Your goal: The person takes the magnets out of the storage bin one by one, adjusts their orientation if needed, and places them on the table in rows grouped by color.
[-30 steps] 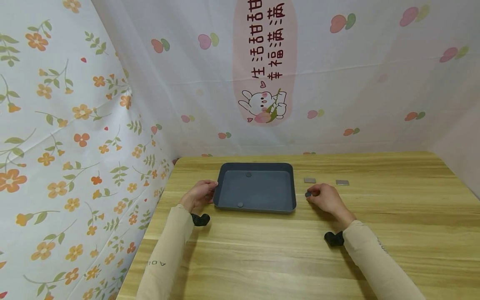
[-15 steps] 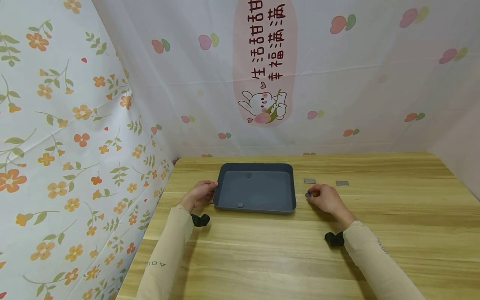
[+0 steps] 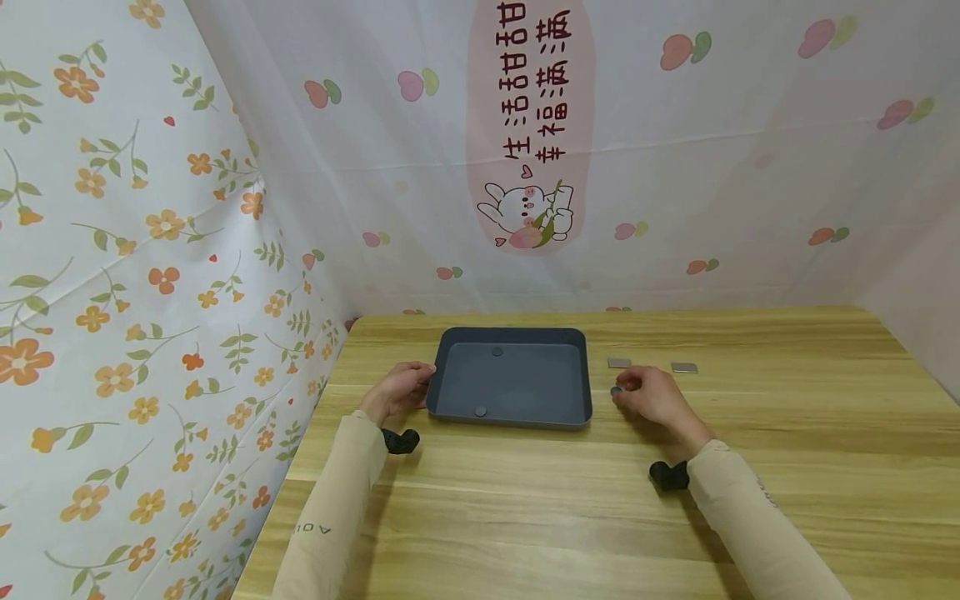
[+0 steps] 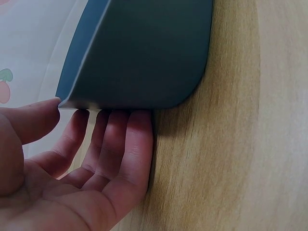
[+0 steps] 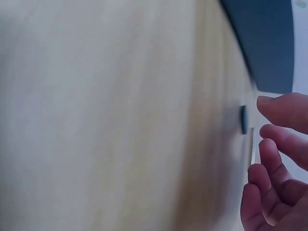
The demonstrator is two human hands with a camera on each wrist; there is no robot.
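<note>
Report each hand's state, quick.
Left hand: open, touching the tray.
Right hand: open, holding nothing, close to the disc beside the tray.

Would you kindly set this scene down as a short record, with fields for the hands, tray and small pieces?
left hand: thumb at the rim of the grey tray, fingers against its outer side
right hand: fingertips close to the loose disc, with a gap visible in the right wrist view
tray contents: far disc and near disc, apart
loose disc: on the wooden table, right of the tray
other pieces: left rectangle and right rectangle, both grey, on the table
</note>
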